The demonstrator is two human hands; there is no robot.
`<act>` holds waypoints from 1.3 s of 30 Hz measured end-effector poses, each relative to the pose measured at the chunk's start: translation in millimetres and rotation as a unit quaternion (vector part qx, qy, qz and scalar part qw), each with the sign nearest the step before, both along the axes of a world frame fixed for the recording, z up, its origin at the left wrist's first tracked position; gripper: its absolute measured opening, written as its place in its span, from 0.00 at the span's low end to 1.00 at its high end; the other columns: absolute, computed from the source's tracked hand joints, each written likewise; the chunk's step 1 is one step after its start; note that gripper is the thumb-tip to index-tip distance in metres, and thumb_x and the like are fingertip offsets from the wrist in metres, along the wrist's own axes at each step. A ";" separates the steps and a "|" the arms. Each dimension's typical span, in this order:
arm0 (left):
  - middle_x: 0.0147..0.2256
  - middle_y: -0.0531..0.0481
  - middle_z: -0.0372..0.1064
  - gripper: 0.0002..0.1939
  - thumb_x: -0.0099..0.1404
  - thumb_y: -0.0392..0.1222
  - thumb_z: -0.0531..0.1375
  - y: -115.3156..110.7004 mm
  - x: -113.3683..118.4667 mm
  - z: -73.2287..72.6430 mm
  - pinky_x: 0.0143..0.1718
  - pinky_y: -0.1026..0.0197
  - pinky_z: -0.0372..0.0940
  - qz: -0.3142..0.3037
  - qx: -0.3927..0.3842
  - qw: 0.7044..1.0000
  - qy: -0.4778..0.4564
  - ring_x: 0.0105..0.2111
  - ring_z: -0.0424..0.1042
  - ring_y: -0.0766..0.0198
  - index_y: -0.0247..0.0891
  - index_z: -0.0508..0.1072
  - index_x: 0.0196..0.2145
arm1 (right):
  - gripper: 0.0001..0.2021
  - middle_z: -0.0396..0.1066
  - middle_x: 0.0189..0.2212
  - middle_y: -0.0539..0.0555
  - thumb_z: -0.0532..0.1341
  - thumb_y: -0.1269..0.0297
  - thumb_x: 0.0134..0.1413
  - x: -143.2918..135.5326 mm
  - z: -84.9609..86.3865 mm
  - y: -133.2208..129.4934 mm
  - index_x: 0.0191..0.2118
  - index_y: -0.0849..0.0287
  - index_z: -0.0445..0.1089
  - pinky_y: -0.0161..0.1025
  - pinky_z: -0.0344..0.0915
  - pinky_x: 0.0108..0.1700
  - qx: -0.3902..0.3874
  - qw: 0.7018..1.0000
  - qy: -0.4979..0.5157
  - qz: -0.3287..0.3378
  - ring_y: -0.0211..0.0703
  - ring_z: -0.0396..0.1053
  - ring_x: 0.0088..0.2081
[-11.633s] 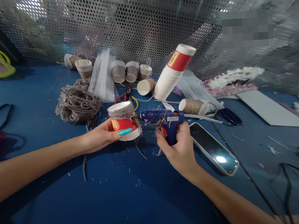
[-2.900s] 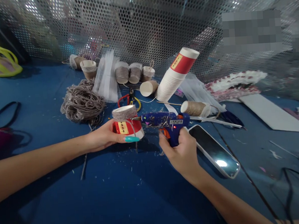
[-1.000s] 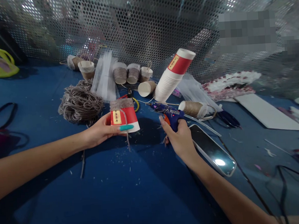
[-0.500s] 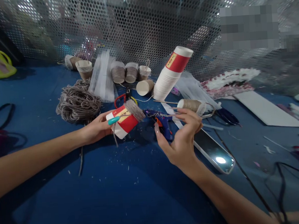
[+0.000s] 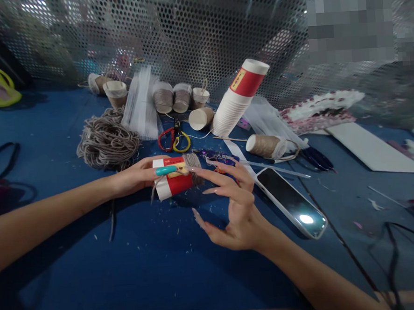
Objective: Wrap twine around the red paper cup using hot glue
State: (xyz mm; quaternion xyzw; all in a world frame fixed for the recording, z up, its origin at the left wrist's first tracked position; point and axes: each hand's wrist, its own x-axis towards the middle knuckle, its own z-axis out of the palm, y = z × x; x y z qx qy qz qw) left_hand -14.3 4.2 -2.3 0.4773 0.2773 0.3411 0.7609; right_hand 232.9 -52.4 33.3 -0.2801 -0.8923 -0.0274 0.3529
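My left hand [image 5: 136, 176] is closed around a red and white paper cup [image 5: 180, 183] lying on its side, one turquoise fingernail across its wall. Grey-brown cord [image 5: 193, 167] is wound round the cup's right end, and a loose tail hangs at the left end. My right hand [image 5: 232, 198] has its fingers spread, with the index fingertip at the cup's wall near the cord; whether it touches, I cannot tell. Behind those fingers lies a blue glue gun [image 5: 214, 153] on the table, partly hidden, with a clear glue stick [image 5: 278, 168] reaching out to the right.
Beyond the hands are a heap of grey cord [image 5: 108, 140], red and yellow scissors [image 5: 174, 140], a leaning stack of paper cups [image 5: 233, 99] and several cord-wrapped cups [image 5: 164, 97]. A phone [image 5: 292, 201] lies at right. A perforated metal screen [image 5: 193, 39] stands at the back.
My right hand has let go of the glue gun, which now lies on the table, and has moved left to the cup. The cup has turned to lie more level.
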 end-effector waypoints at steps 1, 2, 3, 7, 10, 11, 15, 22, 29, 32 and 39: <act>0.48 0.38 0.76 0.33 0.48 0.54 0.72 -0.1 0.2 0.3 0.44 0.57 0.70 -0.005 0.000 1.000 -0.001 0.45 0.77 0.49 0.37 0.76 0.50 | 0.23 0.72 0.52 0.58 0.60 0.65 0.48 0.0 0.4 -0.1 0.48 0.50 0.48 0.61 0.53 0.56 0.007 1.000 0.004 0.002 0.56 0.61 0.57; 0.48 0.39 0.76 0.32 0.48 0.53 0.72 -0.1 0.3 0.6 0.44 0.57 0.70 -0.010 -0.002 1.000 -0.004 0.45 0.77 0.50 0.37 0.76 0.49 | 0.23 0.73 0.51 0.57 0.60 0.65 0.48 0.1 0.8 -0.1 0.48 0.50 0.49 0.60 0.53 0.56 0.015 1.000 0.006 0.003 0.56 0.62 0.56; 0.47 0.39 0.77 0.32 0.49 0.53 0.72 0.1 0.3 0.8 0.44 0.57 0.70 -0.014 -0.005 1.000 -0.007 0.44 0.77 0.50 0.37 0.76 0.49 | 0.23 0.74 0.50 0.57 0.60 0.65 0.47 0.2 1.2 -0.1 0.47 0.50 0.49 0.59 0.54 0.55 0.020 1.000 0.005 0.005 0.56 0.63 0.55; 0.46 0.38 0.77 0.28 0.52 0.53 0.71 1.5 -0.5 1.0 0.46 0.55 0.70 -0.016 -0.015 1.000 -0.007 0.44 0.77 0.49 0.36 0.77 0.47 | 0.21 0.74 0.48 0.54 0.60 0.66 0.45 1.8 2.2 0.0 0.45 0.49 0.52 0.58 0.55 0.54 0.014 1.000 0.000 0.008 0.55 0.64 0.53; 0.46 0.38 0.78 0.27 0.52 0.53 0.70 2.0 -1.0 1.0 0.46 0.54 0.69 -0.015 -0.018 1.000 -0.002 0.44 0.77 0.49 0.35 0.77 0.47 | 0.21 0.75 0.47 0.54 0.60 0.66 0.44 3.3 2.9 -0.5 0.44 0.48 0.53 0.59 0.54 0.54 0.012 1.000 0.004 0.021 0.55 0.65 0.51; 0.46 0.38 0.78 0.27 0.52 0.52 0.70 1.9 -1.0 1.1 0.46 0.54 0.69 -0.017 -0.020 1.000 -0.002 0.43 0.77 0.50 0.35 0.77 0.47 | 0.21 0.75 0.47 0.54 0.61 0.67 0.44 3.8 3.2 -0.8 0.44 0.48 0.53 0.59 0.54 0.54 0.010 1.000 0.007 0.024 0.55 0.65 0.50; 0.44 0.39 0.78 0.25 0.52 0.52 0.71 0.8 0.3 0.7 0.45 0.55 0.69 -0.015 -0.026 1.000 0.007 0.42 0.78 0.52 0.36 0.78 0.45 | 0.21 0.75 0.47 0.53 0.60 0.65 0.45 4.0 5.8 -2.4 0.45 0.48 0.52 0.59 0.55 0.53 -0.009 0.999 0.022 0.033 0.54 0.67 0.48; 0.44 0.42 0.78 0.28 0.50 0.50 0.72 0.5 0.9 8.2 0.42 0.59 0.70 -0.036 -0.030 0.999 0.007 0.41 0.78 0.53 0.38 0.77 0.47 | 0.20 0.73 0.45 0.55 0.58 0.66 0.47 1.1 8.0 -6.4 0.46 0.51 0.52 0.54 0.60 0.48 -0.098 0.990 0.080 0.069 0.50 0.67 0.44; 0.43 0.42 0.79 0.26 0.50 0.49 0.72 0.5 2.4 12.0 0.41 0.61 0.72 -0.025 -0.053 0.998 0.004 0.40 0.78 0.55 0.37 0.78 0.46 | 0.21 0.71 0.43 0.54 0.58 0.67 0.46 1.9 6.7 -8.9 0.47 0.51 0.52 0.53 0.61 0.47 -0.163 0.975 0.109 0.103 0.48 0.68 0.42; 0.42 0.42 0.79 0.24 0.51 0.50 0.72 0.7 3.7 10.9 0.40 0.62 0.72 -0.008 -0.071 0.997 -0.010 0.39 0.79 0.57 0.37 0.79 0.44 | 0.21 0.73 0.40 0.52 0.59 0.68 0.45 1.0 7.7 -8.4 0.46 0.51 0.53 0.52 0.59 0.47 -0.139 0.981 0.094 0.101 0.47 0.70 0.40; 0.45 0.38 0.78 0.28 0.52 0.53 0.69 -0.3 7.0 6.5 0.42 0.56 0.71 0.024 -0.050 0.998 0.024 0.41 0.78 0.50 0.35 0.75 0.48 | 0.19 0.69 0.41 0.53 0.60 0.69 0.44 -0.4 1.5 -7.6 0.44 0.53 0.60 0.54 0.61 0.48 0.052 0.988 0.135 0.046 0.49 0.68 0.42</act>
